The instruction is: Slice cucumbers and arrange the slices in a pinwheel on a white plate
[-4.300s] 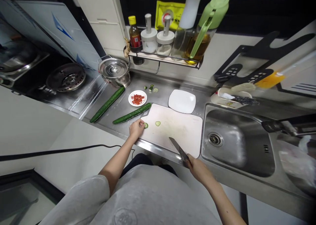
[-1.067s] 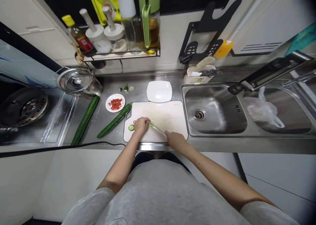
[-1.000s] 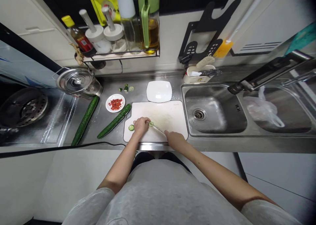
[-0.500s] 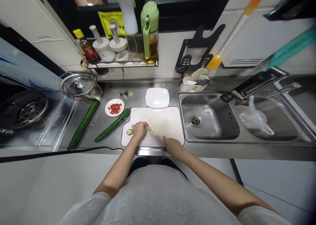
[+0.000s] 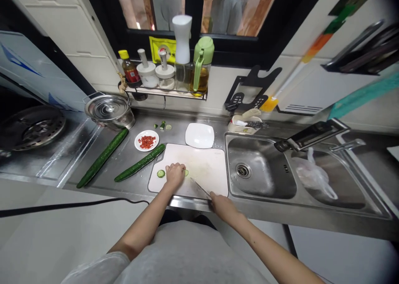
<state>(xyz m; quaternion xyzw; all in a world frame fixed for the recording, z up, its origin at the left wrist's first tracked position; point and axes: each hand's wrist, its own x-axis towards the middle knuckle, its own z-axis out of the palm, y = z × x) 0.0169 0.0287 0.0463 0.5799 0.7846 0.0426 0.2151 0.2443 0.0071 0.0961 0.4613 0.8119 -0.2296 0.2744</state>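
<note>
A white cutting board (image 5: 205,167) lies on the steel counter in front of me. My left hand (image 5: 175,174) rests curled on its near left part, fingers closed over a cucumber slice (image 5: 186,172) that peeks out on the right. Another cucumber slice (image 5: 161,173) lies just left of that hand. My right hand (image 5: 222,203) grips the handle of a knife (image 5: 199,187) at the board's front edge, its blade pointing up-left toward the left hand. Two whole cucumbers (image 5: 139,163) (image 5: 102,157) lie on the counter to the left.
A small dish of chopped red chili (image 5: 146,140) and an empty white square plate (image 5: 199,135) sit behind the board. A lidded steel pot (image 5: 109,109) stands at the back left, a double sink (image 5: 262,174) on the right with a plastic bag (image 5: 313,176). A condiment rack (image 5: 168,74) hangs on the wall.
The view has tilted up, showing the window. My right hand has drawn the knife back from the slice toward the board's front edge. My left hand stays on the slice.
</note>
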